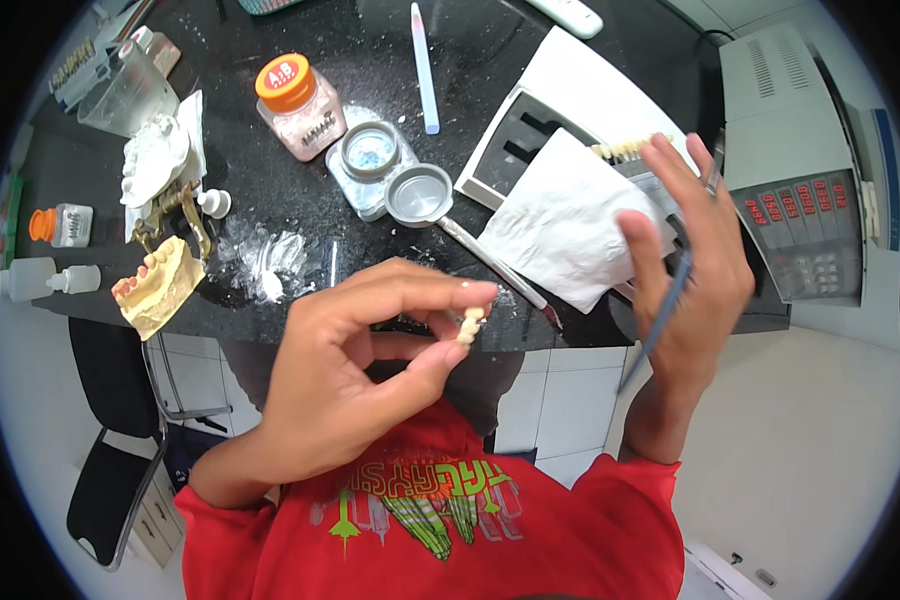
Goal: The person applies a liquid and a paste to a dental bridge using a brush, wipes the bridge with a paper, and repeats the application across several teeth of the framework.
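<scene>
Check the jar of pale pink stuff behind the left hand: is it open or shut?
Shut. An orange lid sits on top of the jar, covering its mouth.

Blurred blue tool (662, 318), teal tray (270, 5) cut off at top edge

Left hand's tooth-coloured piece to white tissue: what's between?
Head view: from the tooth-coloured piece to the white tissue, some black countertop and a slim stick-like tool.
</scene>
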`<state>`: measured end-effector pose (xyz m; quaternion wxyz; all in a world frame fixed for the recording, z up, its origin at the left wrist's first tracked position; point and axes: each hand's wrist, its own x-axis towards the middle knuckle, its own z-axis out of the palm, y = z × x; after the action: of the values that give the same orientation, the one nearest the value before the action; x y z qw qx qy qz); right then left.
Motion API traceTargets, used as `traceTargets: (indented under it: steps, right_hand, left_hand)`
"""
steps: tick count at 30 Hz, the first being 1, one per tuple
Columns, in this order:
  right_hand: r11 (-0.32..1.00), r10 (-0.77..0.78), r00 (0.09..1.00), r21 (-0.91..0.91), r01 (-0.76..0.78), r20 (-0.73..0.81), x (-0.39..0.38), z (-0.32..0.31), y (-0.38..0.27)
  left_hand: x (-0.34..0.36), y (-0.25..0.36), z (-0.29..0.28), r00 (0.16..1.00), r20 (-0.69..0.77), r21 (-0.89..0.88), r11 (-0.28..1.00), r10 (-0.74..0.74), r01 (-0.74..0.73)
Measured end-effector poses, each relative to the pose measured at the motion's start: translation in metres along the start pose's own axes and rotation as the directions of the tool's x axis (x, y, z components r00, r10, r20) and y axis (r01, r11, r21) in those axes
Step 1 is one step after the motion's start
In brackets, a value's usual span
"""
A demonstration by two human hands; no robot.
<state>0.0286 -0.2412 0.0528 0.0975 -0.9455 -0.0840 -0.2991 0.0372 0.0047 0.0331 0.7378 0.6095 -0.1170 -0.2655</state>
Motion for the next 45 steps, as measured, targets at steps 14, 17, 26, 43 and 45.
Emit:
traceTargets:
  steps: [14,17,26,43,45]
  right_hand:
    - [0.904,-0.181,0.983,0.399,0.156,0.027,-0.016,-0.006,-0.014]
    - [0.891,-0.220,0.971,0.424,0.162,0.090,-0.020,-0.007,-0.016]
    - [0.932,-0.262,0.957,0.292,0.217,0.125,-0.019,-0.004,-0.021]
    - [0.976,0.094,0.910,0.219,-0.004,-0.403,0.018,-0.007,0.011]
    - [0.839,0.266,0.912,0.542,-0.058,-0.314,0.007,-0.012,-0.007]
  left_hand:
    - [0.018,-0.014,0.021,0.997,0.071,-0.283,0.958,-0.027,0.046]
    - [0.019,-0.018,0.020,0.996,0.086,-0.258,0.964,-0.039,0.060]
    - [0.021,-0.015,0.021,0.997,0.060,-0.241,0.968,-0.057,0.070]
    - [0.011,-0.015,0.017,0.996,0.092,-0.393,0.918,-0.018,0.053]
    - [0.010,-0.015,0.017,0.997,0.037,-0.286,0.957,0.069,-0.056]
